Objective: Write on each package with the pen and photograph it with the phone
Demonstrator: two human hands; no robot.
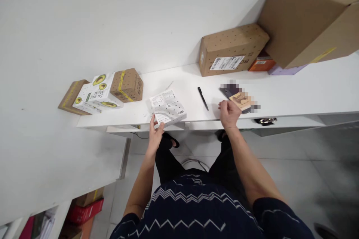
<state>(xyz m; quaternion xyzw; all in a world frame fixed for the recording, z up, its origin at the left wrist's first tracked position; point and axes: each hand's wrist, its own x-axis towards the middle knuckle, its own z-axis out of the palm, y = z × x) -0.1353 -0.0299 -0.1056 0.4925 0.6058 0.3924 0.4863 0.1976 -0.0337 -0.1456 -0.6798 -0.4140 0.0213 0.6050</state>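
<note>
A flat white box with small printed marks and a barcode lies near the front edge of the white table. My left hand is closed on its near left corner, thumb and fingers at the edge. My right hand is curled into a fist at the table's front, and nothing shows sticking out of it. Just beyond the fist is a card or booklet with a portrait, lying over a dark item, partly blurred out. Between my hands, a black pen lies on the table, touched by neither.
At the left end stand avocado-printed white boxes and brown cartons. Towards the back right are a long brown carton, an orange box and a very large carton. A shelf runs beneath the tabletop.
</note>
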